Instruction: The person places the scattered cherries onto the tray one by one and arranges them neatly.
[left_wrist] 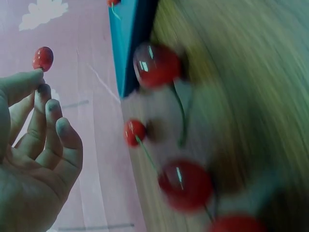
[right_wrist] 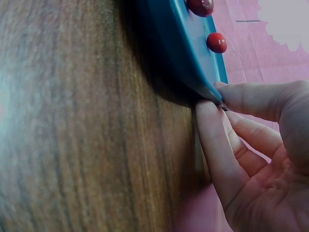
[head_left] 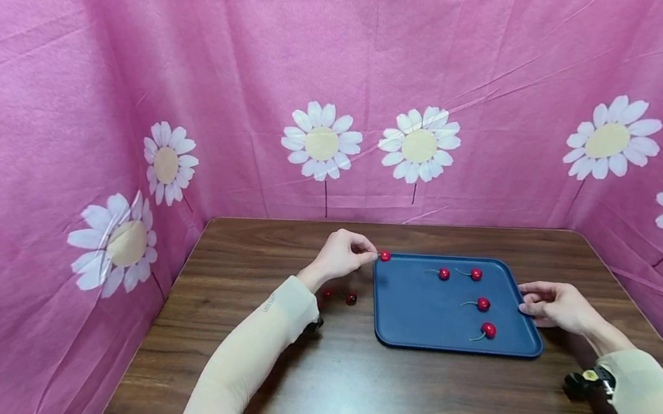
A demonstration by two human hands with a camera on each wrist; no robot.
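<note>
A: Left hand (head_left: 341, 255), what is held?
B: A glossy round cherry (head_left: 385, 256). It is pinched at the stem end between thumb and fingertip; the other fingers are bent apart from it. It is seen at the tray's far left corner in the head view.
A: Right hand (head_left: 558, 306)?
B: The right rim of the blue tray (head_left: 422, 307) is gripped, thumb above, fingers at the edge and beneath.
A: Tray shape, finish?
B: Rectangular, rounded corners, low raised rim, smooth matte surface.
A: Anything on it?
B: Four tray cherries (head_left: 483, 304), shiny red, thin green stems, all set in the right half.
A: Others?
B: Loose cherries (head_left: 351, 298) are scattered left of the tray, by the left wrist; probably four, but that wrist view is blurred and one is cut by the frame edge.
A: Surfaces?
B: Brown wood-grain table (head_left: 334, 405), light glare near the front. It is backed by creased pink cloth (head_left: 470, 17), printed with white-petalled daisies (head_left: 321, 143). Both forearms are covered by pale sleeves (head_left: 251, 360).
</note>
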